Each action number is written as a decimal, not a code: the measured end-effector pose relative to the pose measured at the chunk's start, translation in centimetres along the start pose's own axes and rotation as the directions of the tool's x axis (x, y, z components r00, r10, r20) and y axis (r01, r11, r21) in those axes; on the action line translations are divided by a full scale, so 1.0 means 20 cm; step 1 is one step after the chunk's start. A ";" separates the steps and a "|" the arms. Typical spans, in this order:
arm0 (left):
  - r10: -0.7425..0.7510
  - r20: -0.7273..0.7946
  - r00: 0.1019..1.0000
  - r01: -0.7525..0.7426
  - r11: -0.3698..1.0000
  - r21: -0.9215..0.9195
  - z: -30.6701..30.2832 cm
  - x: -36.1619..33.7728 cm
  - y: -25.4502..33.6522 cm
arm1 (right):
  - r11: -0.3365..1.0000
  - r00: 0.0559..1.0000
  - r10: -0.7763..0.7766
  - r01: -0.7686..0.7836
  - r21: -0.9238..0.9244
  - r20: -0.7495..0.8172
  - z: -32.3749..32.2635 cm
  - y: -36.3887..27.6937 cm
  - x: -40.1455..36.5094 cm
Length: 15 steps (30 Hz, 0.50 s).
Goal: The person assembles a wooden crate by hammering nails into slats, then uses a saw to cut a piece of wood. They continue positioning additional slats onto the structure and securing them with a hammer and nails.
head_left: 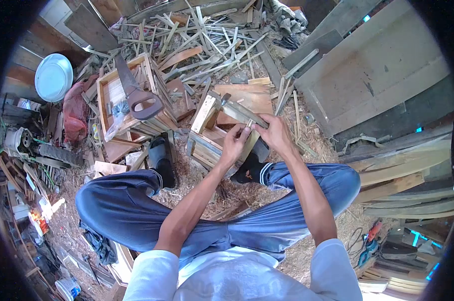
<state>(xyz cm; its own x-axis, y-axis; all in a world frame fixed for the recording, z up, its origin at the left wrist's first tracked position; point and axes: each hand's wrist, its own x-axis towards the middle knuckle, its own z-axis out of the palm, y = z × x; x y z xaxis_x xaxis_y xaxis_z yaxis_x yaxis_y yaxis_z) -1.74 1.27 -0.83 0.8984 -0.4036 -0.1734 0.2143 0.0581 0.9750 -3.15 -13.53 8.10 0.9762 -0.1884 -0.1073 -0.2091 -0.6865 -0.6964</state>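
Both hands meet over a small wooden box frame (205, 116) that stands between the feet. My left hand (235, 142) is closed in a pinch at the box's right side; what it pinches is too small to make out. My right hand (275, 133) is wrapped round the handle of a hammer (247, 113), whose metal head lies over the box's upper edge. The fingertips of the two hands nearly touch. Light wooden slats form the box's near side.
A handsaw (129, 83) lies on a wooden crate (102, 103) at the left. Thin wood strips (207, 45) are heaped ahead. Large boards (377, 65) lean at the right, above stacked planks (407, 160). A pale blue basin (54, 78) is at the far left.
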 end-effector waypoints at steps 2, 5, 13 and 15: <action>0.029 -0.012 0.999 -0.029 1.000 -0.001 0.00 -0.01 0.01 | 1.000 1.000 0.006 -0.006 -0.008 0.005 -0.01 -0.02 -0.01; 0.020 0.008 1.000 -0.020 0.999 0.038 -0.02 -0.02 -0.01 | 1.000 1.000 -0.029 0.029 -0.012 0.000 0.00 -0.01 -0.02; 0.025 0.009 1.000 -0.026 0.994 0.108 -0.02 -0.03 -0.02 | 1.000 0.997 0.018 -0.017 -0.004 0.070 -0.01 -0.03 -0.02; 0.063 0.007 0.998 -0.063 0.991 0.118 -0.02 -0.03 -0.02 | 1.000 0.997 0.001 -0.003 0.024 0.076 -0.02 -0.02 -0.01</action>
<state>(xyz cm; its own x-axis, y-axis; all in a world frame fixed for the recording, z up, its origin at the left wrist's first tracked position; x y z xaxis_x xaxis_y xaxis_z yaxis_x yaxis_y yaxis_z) -2.10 1.92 -1.17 0.9072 -0.4059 -0.1108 0.1103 -0.0246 0.9936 -3.32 -13.38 8.70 0.9774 -0.1353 -0.1622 -0.2109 -0.6689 -0.7128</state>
